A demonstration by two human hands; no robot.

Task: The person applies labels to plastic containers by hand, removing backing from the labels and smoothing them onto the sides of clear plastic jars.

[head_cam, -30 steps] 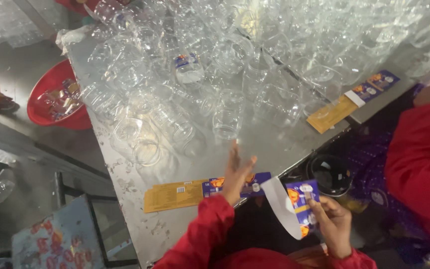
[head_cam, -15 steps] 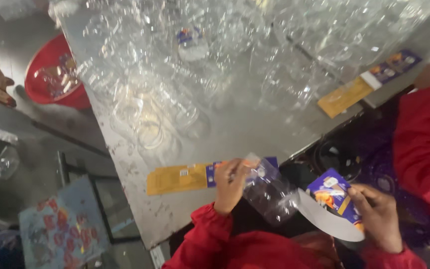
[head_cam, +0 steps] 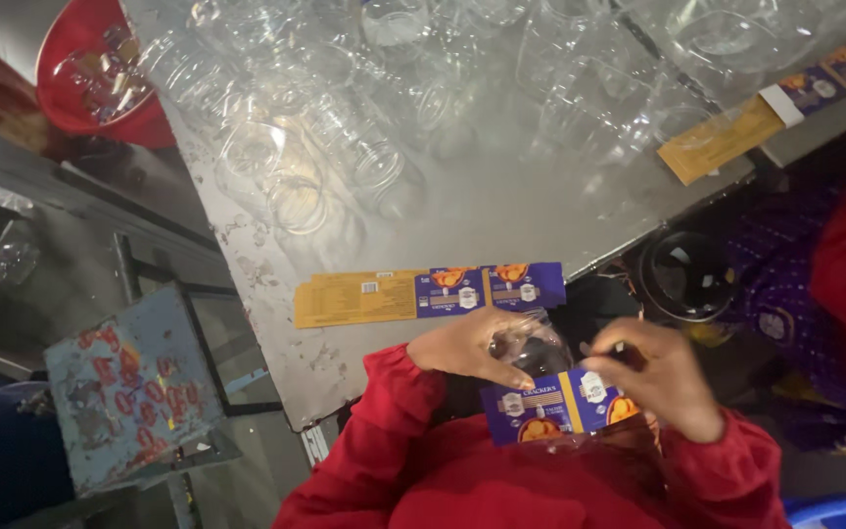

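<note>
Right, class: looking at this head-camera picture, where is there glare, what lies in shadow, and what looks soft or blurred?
Head view: glare whitens the grey metal table and washes out the heap of clear plastic jars; the floor beside the blue painted metal box is dark; the left hand and right hand, holding a clear jar with a purple-and-orange label, look slightly soft.

— What can't you make out at your hands?

— Your left hand (head_cam: 470, 345) covers most of the clear jar (head_cam: 531, 351), so its shape is unclear. The blue and orange label (head_cam: 558, 404) hides the jar's lower part, and your right hand (head_cam: 660, 377) covers the label's 3 o'clock end.

— And farther out?

— At 12 o'clock the heap of clear jars (head_cam: 364, 137) runs off the top edge and blurs together. The red bowl (head_cam: 90, 69) at 10 o'clock is cut off too.
</note>
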